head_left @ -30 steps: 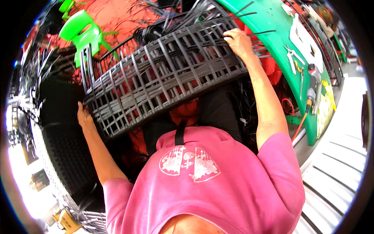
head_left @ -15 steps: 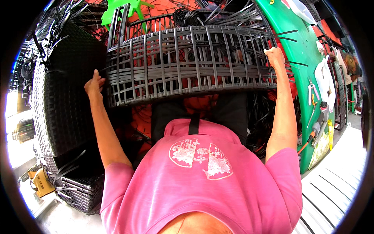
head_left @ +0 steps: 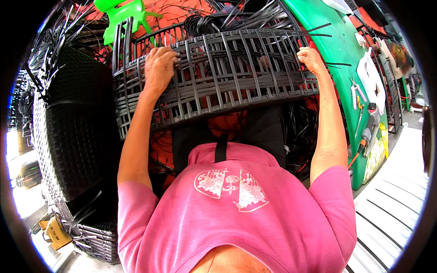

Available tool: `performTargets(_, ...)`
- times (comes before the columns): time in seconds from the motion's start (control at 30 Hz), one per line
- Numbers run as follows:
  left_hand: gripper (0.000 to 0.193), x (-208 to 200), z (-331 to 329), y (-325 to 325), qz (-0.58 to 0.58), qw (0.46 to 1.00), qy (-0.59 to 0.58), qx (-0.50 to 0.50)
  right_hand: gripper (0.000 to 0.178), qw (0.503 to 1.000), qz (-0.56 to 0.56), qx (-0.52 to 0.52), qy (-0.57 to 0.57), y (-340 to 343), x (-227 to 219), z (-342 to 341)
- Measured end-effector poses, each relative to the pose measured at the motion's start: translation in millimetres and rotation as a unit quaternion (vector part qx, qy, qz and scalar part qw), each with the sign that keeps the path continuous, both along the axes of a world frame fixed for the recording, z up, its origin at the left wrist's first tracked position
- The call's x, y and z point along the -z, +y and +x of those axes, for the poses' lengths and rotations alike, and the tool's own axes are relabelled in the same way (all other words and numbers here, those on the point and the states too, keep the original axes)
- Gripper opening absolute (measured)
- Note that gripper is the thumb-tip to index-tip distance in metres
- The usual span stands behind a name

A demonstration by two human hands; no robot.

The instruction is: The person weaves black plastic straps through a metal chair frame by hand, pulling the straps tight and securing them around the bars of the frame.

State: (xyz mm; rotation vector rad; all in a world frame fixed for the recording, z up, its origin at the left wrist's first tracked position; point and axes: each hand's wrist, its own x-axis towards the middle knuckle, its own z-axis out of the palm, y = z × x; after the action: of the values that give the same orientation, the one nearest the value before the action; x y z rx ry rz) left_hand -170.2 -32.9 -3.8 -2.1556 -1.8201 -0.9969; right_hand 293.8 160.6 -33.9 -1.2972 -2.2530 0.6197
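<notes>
A frame of black plastic wicker [head_left: 227, 68] lies across in front of me, with upright ribs and flat strips woven between them. My left hand [head_left: 159, 68] is on its left part, fingers bent around the upper black strips [head_left: 200, 49]. At the right end, my right hand [head_left: 311, 60] is closed in a pinch beside the last ribs. What sits inside that pinch is too small to make out. Loose strip ends [head_left: 318, 32] stick out past the frame on the right.
A tall piece of dark woven wicker [head_left: 68, 136] stands at my left. On the right is a green board [head_left: 337, 50] carrying pliers [head_left: 357, 93] and a power tool [head_left: 367, 134]. Behind the frame are a green plastic chair [head_left: 123, 18] and a coil of black strips [head_left: 205, 23].
My left hand has moved from beyond the frame's left edge rightward onto its upper weave. My right hand stays closed at the right end. The whole view has shifted slightly.
</notes>
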Motion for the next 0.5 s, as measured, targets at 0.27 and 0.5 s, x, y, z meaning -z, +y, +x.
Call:
performTargets(0.27, 0.014, 7, 26, 39, -0.145, 0.989, 0.034, -0.003, 0.019, 0.99, -0.1, 0.071, -0.074, 10, -7, -12)
performTargets(0.5, 0.011, 20, 33, 56, -0.115, 0.993, 0.021, -0.022, 0.023, 0.976, -0.059, 0.118, -0.172, 15, -3, -20)
